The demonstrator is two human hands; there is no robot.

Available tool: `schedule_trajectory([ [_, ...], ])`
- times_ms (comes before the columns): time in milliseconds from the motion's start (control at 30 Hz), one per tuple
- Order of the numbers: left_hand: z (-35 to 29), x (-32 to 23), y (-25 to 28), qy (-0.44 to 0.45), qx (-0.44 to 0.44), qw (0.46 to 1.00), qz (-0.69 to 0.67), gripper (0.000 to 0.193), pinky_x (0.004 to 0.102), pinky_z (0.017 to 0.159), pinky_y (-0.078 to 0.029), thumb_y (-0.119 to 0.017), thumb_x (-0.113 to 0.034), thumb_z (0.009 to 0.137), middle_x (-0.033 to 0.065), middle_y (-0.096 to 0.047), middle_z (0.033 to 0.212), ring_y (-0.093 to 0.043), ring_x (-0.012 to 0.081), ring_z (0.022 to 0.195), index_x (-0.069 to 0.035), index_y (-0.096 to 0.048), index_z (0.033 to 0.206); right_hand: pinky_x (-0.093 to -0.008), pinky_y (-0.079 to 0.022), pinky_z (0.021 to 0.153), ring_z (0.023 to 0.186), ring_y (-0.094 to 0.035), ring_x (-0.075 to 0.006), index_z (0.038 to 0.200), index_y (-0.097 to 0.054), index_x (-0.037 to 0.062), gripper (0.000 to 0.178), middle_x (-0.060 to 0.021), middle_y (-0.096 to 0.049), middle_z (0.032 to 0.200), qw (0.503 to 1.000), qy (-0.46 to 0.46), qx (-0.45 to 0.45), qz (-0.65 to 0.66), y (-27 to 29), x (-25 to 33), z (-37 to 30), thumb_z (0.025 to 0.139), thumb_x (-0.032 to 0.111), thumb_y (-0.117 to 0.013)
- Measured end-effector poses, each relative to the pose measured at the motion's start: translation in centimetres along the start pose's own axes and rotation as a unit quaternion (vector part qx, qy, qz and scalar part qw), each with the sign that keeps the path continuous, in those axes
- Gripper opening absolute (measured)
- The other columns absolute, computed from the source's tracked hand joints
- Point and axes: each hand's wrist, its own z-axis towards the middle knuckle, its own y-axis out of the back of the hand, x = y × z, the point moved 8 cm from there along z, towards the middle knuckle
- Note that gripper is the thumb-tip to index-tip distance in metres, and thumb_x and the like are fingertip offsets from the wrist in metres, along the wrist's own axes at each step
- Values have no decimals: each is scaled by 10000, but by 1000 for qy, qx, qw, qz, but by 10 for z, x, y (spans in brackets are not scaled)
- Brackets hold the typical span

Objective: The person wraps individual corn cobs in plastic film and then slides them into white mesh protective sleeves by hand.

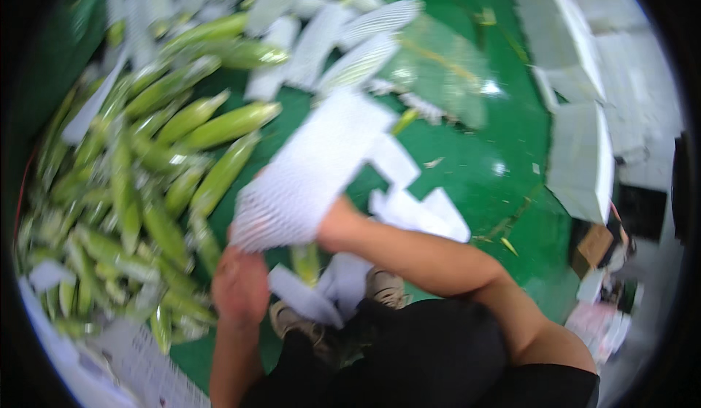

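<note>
A white foam net sleeve (314,167) stretches out in front of me, its near end spread wide. My left hand (242,280), slightly blurred, is closed at the near left edge of the sleeve. My right hand (332,222) comes in from the right and grips the sleeve; its fingers are mostly hidden by the netting. Whether anything is inside the sleeve, I cannot tell. Just below it, an ear of corn (305,263) in clear film shows between my forearms. Loose white foam sleeves (431,214) lie on the floor beyond my right forearm.
Green corn ears (153,218), many in clear film, are heaped at the left. Ears in white foam sleeves (314,43) lie at the far side. A clear plastic bag (445,72) rests on the green floor (522,211). White foam boxes (580,152) line the right. My shoes (296,320) are below.
</note>
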Motion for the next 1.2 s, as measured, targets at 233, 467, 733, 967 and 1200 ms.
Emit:
schedule_trajectory([
  [233, -5, 30, 36, 34, -114, 986, -118, 383, 481, 1171, -275, -477, -183, 1033, 166, -508, 1430, -455, 307, 1346, 30, -481, 1352, -302, -531, 845, 938, -632, -135, 1145, -583, 47, 269, -62, -648, 1044, 989, -87, 10, 116, 17, -53, 3, 959, 225, -660],
  [467, 0, 43, 42, 66, -185, 967, -161, 320, 446, 1120, -363, -451, -242, 1060, 121, -576, 1345, -525, 255, 1274, -27, -513, 1288, -245, -492, 776, 865, -571, -70, 1111, -618, 66, 134, -1, -628, 958, 991, -112, -25, 74, 7, -13, 1, 982, 96, -598],
  [733, -2, 86, 134, 47, -266, 874, 403, 333, 433, 1036, -414, -519, -167, 993, 182, -593, 1251, -552, 318, 1180, -33, -504, 1297, -234, -483, 714, 818, -554, -58, 1093, -611, 75, 234, 11, -624, 943, 954, -205, 77, -204, 26, -92, 34, 1030, 293, -555],
  [967, 42, -28, -33, -252, -20, 674, 694, 317, 420, 893, -459, -670, -125, 849, 158, -607, 1131, -608, 323, 981, -47, -650, 1156, -356, -581, 789, 990, -672, -222, 1356, -497, 64, 449, -135, -648, 1200, 929, -201, -52, 306, 20, 5, 12, 1038, 376, -442],
  [1200, 23, -38, 115, -50, -269, 479, 834, 685, 457, 998, -412, -711, -133, 823, 233, -483, 1301, -499, 416, 1170, 10, -416, 1425, -477, -459, 932, 1184, -484, -354, 1329, -545, 115, 712, -141, -510, 1283, 636, 75, -162, -750, 158, 42, 11, 715, 331, -834],
])
